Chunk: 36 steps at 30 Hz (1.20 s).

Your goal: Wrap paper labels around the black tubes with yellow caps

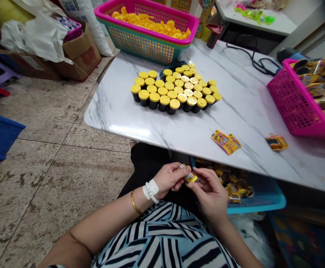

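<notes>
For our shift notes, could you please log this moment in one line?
left grip: holds labelled container | right grip: at its yellow end | table: yellow-lidded black containers standing together

Blue-black-white striped top [176, 238], pearl bracelet [150, 192], gold bangle [136, 203], black trousers [148, 163]

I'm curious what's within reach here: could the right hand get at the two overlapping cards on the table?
Probably yes: the cards lie near the edge of the table, just beyond the right hand, with nothing on top of them. That hand is busy at the small tube, though.
</notes>
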Available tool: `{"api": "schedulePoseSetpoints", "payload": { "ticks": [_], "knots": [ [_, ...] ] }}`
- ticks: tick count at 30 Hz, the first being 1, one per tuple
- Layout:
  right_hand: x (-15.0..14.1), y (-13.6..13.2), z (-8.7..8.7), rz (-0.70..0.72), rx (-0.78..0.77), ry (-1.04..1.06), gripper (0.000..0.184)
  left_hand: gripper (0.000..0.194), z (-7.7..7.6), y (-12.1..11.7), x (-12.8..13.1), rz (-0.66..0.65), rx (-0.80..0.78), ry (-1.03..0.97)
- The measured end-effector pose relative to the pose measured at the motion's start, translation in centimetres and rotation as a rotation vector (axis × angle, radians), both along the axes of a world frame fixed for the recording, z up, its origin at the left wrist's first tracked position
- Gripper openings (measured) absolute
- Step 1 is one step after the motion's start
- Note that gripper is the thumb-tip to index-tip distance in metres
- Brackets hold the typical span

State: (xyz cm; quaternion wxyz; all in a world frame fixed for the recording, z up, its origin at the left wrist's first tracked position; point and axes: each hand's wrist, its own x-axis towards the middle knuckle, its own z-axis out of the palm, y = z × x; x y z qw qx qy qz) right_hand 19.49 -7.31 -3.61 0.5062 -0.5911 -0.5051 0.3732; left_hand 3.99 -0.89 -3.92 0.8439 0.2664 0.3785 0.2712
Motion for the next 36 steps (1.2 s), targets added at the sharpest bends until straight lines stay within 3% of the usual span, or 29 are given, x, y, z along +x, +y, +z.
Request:
{"api": "schedulePoseSetpoints", "payload": {
  "ticks": [4, 9, 13, 18, 22, 27, 31, 36],
  "knots": [
    [-0.5, 0.0, -0.5, -0.124, 0.007, -0.022, 0.027, 0.043, 0.4, 0.2, -0.3, 0.055, 0.135, 0.042],
    [-1.2, 1.1, 0.1, -0.101, -0.348, 0.525, 0.028, 0.036, 0.3, 0.7, -1.4, 0.012, 0.473, 0.073],
    [-1.5, 1.6, 0.3, -0.074, -0.471, 0.731, 0.032, 0.033, -0.3, 1.2, -2.1, -0.078, 0.562, 0.113],
    [-0.8, 1.5, -0.3, 0.055, -0.368, 0.610, 0.028, 0.046, -0.7, 1.2, -2.0, -0.087, 0.330, 0.086],
    [0.1, 1.5, -0.8, 0.193, -0.158, 0.361, 0.017, 0.053, -0.8, 0.8, -1.7, -0.051, 0.150, 0.053],
    [0.5, 1.8, -0.9, 0.160, 0.038, 0.199, 0.021, 0.052, -1.0, 0.5, -1.9, -0.074, -0.073, -0.193],
    [0.5, 1.6, -0.6, 0.226, 0.102, 0.016, 0.029, 0.044, -1.3, 0.2, -2.0, -0.091, -0.139, -0.239],
    [0.2, 0.9, -0.8, 0.119, 0.253, -0.116, 0.031, 0.044, -1.7, -0.2, -1.6, -0.077, -0.220, -0.254]
  ]
}}
